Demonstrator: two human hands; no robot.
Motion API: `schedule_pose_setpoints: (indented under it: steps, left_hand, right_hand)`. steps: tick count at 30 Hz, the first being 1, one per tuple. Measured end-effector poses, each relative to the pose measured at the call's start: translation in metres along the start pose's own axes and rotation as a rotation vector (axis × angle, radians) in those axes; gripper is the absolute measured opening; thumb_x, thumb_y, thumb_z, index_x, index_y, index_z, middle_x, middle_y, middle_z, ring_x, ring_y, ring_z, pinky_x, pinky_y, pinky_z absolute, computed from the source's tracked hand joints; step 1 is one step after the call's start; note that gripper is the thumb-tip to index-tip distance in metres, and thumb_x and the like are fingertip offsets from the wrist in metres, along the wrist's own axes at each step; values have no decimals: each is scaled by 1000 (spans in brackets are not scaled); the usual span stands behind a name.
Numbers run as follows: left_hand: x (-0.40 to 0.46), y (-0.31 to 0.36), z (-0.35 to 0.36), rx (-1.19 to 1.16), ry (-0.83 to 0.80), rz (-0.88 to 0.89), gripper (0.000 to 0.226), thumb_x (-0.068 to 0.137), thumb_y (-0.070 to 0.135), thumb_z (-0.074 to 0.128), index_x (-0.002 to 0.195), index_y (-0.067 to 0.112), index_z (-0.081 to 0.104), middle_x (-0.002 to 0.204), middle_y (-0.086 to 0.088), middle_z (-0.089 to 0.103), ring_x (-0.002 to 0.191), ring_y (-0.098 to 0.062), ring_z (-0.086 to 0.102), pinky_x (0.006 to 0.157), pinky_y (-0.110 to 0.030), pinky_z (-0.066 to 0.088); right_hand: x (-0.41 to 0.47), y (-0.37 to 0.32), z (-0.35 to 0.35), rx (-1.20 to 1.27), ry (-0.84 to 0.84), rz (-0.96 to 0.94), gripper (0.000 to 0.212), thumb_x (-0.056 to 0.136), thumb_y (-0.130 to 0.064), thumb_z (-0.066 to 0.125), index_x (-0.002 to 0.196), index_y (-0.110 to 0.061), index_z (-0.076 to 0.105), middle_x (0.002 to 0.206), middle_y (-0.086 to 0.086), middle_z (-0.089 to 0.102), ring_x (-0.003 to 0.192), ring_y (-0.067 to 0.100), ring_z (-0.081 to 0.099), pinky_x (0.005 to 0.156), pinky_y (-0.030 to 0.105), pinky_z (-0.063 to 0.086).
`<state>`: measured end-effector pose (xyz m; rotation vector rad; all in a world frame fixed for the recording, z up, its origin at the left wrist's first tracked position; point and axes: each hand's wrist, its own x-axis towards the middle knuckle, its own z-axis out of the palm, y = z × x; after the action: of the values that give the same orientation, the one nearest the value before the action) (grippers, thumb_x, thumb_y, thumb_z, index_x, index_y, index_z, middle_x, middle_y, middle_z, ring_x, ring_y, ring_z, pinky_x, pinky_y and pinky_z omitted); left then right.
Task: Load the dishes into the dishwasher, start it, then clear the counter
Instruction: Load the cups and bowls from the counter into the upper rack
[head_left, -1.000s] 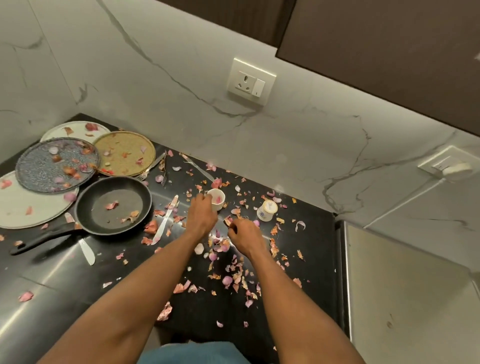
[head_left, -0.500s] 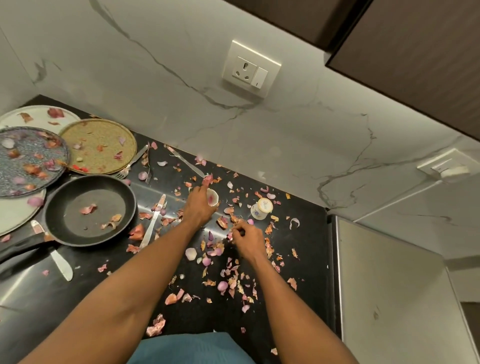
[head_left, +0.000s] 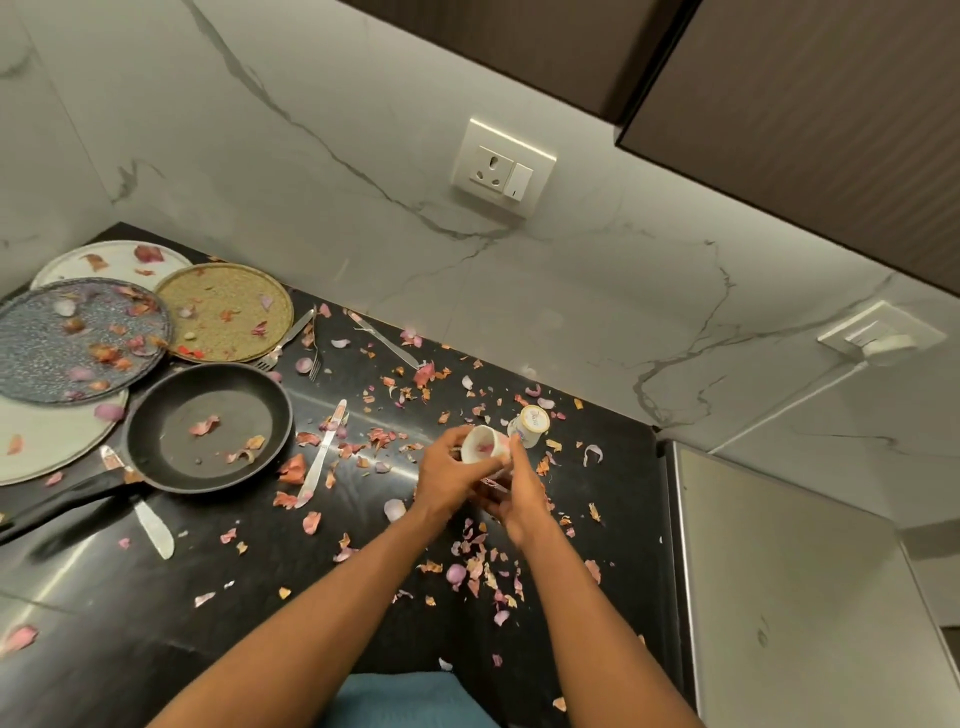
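Note:
My left hand (head_left: 447, 475) grips a small white cup (head_left: 480, 444), lifted off the black counter (head_left: 249, 561) and tilted, with a pink peel inside. My right hand (head_left: 524, 493) is pressed against the cup's right side, fingertips at its rim, and seems to pinch pinkish onion peel scraps under the cup. A second small white cup (head_left: 530, 423) lies on its side just behind. At left are a black frying pan (head_left: 208, 431), a gold plate (head_left: 223, 312), a speckled grey plate (head_left: 78, 338) and white plates (head_left: 47, 447).
Onion peels litter the whole counter and the dishes. Knives (head_left: 322, 452) (head_left: 153, 525) and forks (head_left: 293, 335) (head_left: 384, 340) lie between the pan and the marble wall. A grey appliance top (head_left: 805, 571) adjoins the counter at right. Wall sockets and dark cabinets are above.
My left hand has lifted the cup off the counter and tilted it. My right hand rose from the peels on the counter and came up against the cup.

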<state>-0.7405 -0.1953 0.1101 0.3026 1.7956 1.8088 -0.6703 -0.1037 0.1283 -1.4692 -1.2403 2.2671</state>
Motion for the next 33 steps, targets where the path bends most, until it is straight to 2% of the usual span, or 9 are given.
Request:
schedule_pose_setpoints:
  steps: [5, 9, 11, 13, 15, 18, 21, 28, 33]
  left_hand:
    - [-7, 8, 2, -59, -159, -37, 53, 68, 22, 92, 112, 29, 64, 108, 6, 72, 100, -12, 70, 75, -18, 56]
    - [-5, 4, -7, 72, -267, -37, 67, 66, 14, 93, 124, 19, 58, 118, 4, 67, 110, -11, 63, 75, -8, 49]
    - [-3, 2, -11, 167, -295, 11, 82, 67, 16, 93, 137, 23, 50, 126, 9, 60, 114, -5, 57, 81, -7, 45]
    - [-2, 2, -13, 258, -332, 86, 87, 67, 21, 92, 141, 31, 47, 129, 13, 58, 115, 0, 56, 90, -16, 49]
    - [2, 1, -14, 334, -364, 152, 76, 67, 23, 90, 133, 34, 54, 125, 12, 62, 111, -3, 61, 94, -29, 54]
    - [-1, 6, -14, 358, -364, 183, 68, 68, 21, 89, 127, 30, 59, 118, 10, 64, 106, -4, 62, 90, -27, 53]
    - [-2, 4, -14, 359, -366, 193, 65, 68, 19, 88, 125, 26, 59, 115, 7, 65, 104, -8, 64, 88, -30, 56]
    - [-9, -1, -6, 317, -384, 153, 66, 66, 26, 91, 125, 28, 61, 118, 8, 65, 106, -10, 64, 87, -28, 55]
    - [-24, 0, 20, 248, -476, 101, 67, 69, 25, 91, 127, 28, 58, 119, 9, 64, 104, -8, 66, 86, -26, 57]
  right_hand:
    - [-11, -7, -12, -75, 34, -132, 42, 98, -58, 60, 113, -22, 73, 108, 12, 77, 101, 30, 74, 86, 46, 64]
    - [-19, -14, -24, -535, 62, -451, 44, 97, -56, 62, 131, -28, 64, 117, 2, 71, 98, 17, 72, 72, 25, 61]
    - [-24, -16, -27, -675, 64, -547, 48, 94, -55, 67, 136, -31, 61, 119, -7, 66, 103, 11, 68, 77, 23, 59]
    - [-28, -15, -27, -730, 44, -606, 43, 94, -51, 71, 132, -34, 62, 111, -18, 63, 101, 5, 65, 81, 21, 56]
    - [-31, -14, -26, -776, 33, -642, 41, 91, -51, 73, 129, -37, 63, 109, -15, 65, 100, 6, 65, 82, 24, 57]
    - [-30, -12, -26, -874, 58, -684, 49, 85, -57, 74, 130, -42, 62, 115, -5, 65, 104, 11, 62, 86, 32, 56]
    - [-33, -11, -23, -991, 83, -711, 52, 84, -54, 77, 133, -45, 60, 117, -3, 59, 105, 10, 52, 83, 28, 43]
    - [-39, -2, -39, -666, 111, -605, 57, 78, -49, 85, 130, -35, 65, 116, -12, 66, 103, 6, 65, 88, 31, 60]
    - [-51, 6, -67, -357, 205, -409, 27, 89, -53, 74, 110, -38, 67, 113, 1, 74, 97, 15, 74, 82, 40, 65]
